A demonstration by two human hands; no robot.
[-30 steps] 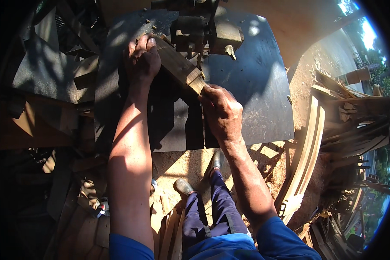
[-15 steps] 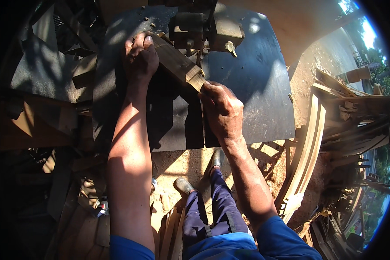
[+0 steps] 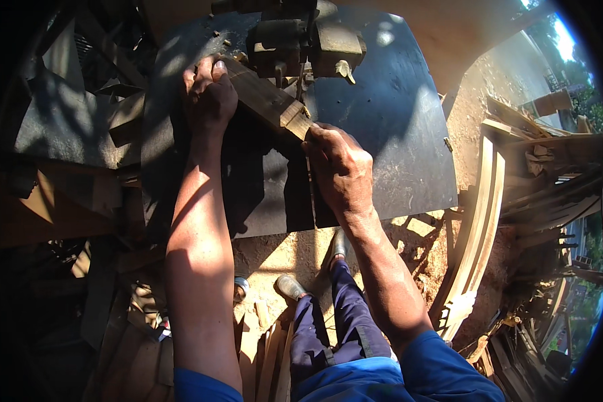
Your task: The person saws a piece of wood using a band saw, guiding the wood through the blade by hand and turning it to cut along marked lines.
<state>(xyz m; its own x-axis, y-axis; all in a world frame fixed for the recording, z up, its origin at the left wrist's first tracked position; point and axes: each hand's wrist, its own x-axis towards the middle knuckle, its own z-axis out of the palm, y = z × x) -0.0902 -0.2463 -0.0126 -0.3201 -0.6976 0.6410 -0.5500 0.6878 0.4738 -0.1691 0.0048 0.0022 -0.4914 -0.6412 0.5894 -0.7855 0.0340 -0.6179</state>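
My left hand (image 3: 211,100) was closed over the far, left-hand end of a wooden piece (image 3: 264,94), the fingers curled around that end and the thumb pressed against the wood. My right hand (image 3: 342,167) was closed in a narrow grip on the near, right-hand end, thumb and fingers pinching its tip; the fingers beneath were too shaded for me to tell how they lay. Between my two hands the wooden piece ran aslant, from upper left down to lower right, with a paler, stepped section close to my right hand. It was over the dark worktop (image 3: 402,154), just on my side of two dark blocks (image 3: 278,48) that hung side by side above the surface; I could not tell whether its underside lay flat.

A narrow slot (image 3: 312,197) ran from the worktop's near edge toward the wood, just beside my right hand, and a few wood chips (image 3: 216,33) lay beyond my left hand. My forearms reached up from blue sleeves (image 3: 442,368), the left one partly in bright sun. Below the worktop's edge my shoes (image 3: 290,287) stood on sandy ground (image 3: 261,258). Long, curved wooden strips (image 3: 479,228) leaned to my right, with more stacked timber (image 3: 556,201) past them.
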